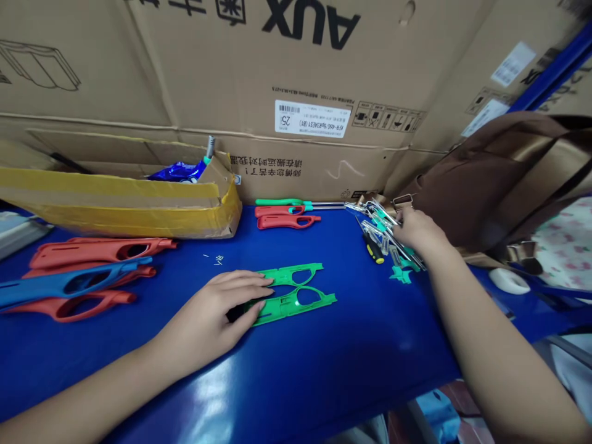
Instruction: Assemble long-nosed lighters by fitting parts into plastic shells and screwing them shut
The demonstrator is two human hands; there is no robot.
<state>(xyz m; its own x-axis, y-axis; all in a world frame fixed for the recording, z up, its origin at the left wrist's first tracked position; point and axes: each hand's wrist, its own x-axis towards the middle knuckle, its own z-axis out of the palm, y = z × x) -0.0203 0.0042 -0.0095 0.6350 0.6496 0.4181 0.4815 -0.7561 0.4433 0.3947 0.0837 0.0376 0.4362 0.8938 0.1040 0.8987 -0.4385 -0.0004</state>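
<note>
Two green plastic lighter casing halves (291, 305) lie side by side on the blue tabletop, hollow sides up. My left hand (222, 308) is closed over their left ends, with fingers on the far half and thumb on the near one. At the back right, my right hand (416, 231) is in a pile of metal lighter tubes with teal parts (382, 219). Its fingers are curled and pressed together; whatever they pinch is hidden. Beside the pile lies a yellow-and-black screwdriver (373, 246), left of a loose teal piece (401, 275).
Red casings (99, 253) and a blue one (74, 280) are stacked at left. A taped carton (185, 209) stands behind them. Red casing parts (287, 221) and a green lighter (280, 202) lie at the back. A brown bag (490, 179) and white tape roll (509, 281) are at right.
</note>
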